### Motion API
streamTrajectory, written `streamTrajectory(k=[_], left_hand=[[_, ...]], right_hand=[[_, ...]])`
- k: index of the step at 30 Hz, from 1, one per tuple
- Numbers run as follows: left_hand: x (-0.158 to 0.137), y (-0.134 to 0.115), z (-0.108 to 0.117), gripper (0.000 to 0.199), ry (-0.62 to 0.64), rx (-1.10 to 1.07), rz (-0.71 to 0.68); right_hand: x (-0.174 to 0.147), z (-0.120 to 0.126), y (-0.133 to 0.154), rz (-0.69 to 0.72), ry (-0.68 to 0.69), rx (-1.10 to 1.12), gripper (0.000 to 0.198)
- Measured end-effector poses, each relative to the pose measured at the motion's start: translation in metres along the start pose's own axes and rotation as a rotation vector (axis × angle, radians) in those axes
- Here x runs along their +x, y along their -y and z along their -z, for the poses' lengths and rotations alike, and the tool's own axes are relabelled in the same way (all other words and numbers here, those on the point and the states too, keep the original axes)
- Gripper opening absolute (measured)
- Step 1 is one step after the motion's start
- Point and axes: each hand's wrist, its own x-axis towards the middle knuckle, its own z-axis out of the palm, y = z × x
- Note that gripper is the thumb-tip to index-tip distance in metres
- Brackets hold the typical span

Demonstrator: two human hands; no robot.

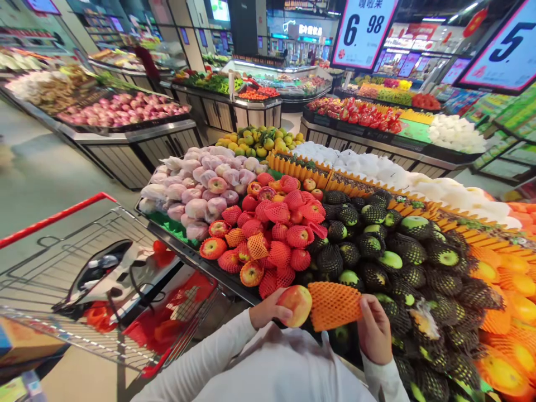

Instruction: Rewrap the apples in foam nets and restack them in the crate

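Observation:
Closed round a red-yellow apple [298, 306], my left hand [268, 309] is low in the middle of the head view. The apple is bare of netting. An orange foam net sleeve [335, 305] stretches from beside the apple to my right hand [376, 329], which pinches its far end. Whether the sleeve touches the apple I cannot tell. Just beyond my hands lies a heap of apples [280, 229], many in red foam nets and a few in orange ones. Right of it are green fruits [372, 245] in black nets.
A shopping cart [104, 279] holding bags stands at the left against the display. Wrapped pink fruits [196, 190] lie at the heap's left, and orange-netted fruits [506, 312] at the far right. Price signs [364, 33] hang overhead. Other produce stands [125, 111] are farther back.

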Motion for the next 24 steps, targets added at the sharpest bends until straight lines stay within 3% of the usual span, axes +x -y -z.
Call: streamTrajectory(k=[4, 9, 14, 19, 24], left_hand=[[-0.006, -0.005, 0.0, 0.063, 0.051, 0.018, 0.008], [-0.008, -0.008, 0.015, 0.067, 0.08, 0.013, 0.036], [-0.011, -0.027, 0.022, 0.083, 0.159, 0.026, 0.01], [-0.015, -0.045, 0.029, 0.089, 0.238, 0.066, -0.083], [-0.017, -0.05, 0.05, 0.103, 0.317, 0.12, -0.089]], right_hand=[[-0.005, -0.008, -0.001, -0.05, 0.065, 0.038, 0.032], [-0.016, -0.026, 0.007, -0.059, 0.327, 0.036, 0.031], [-0.02, -0.052, 0.023, -0.044, 0.551, 0.069, 0.029], [-0.023, -0.082, 0.019, -0.171, 0.527, 0.254, 0.044], [-0.022, -0.12, -0.003, -0.335, 0.327, 0.414, 0.036]])
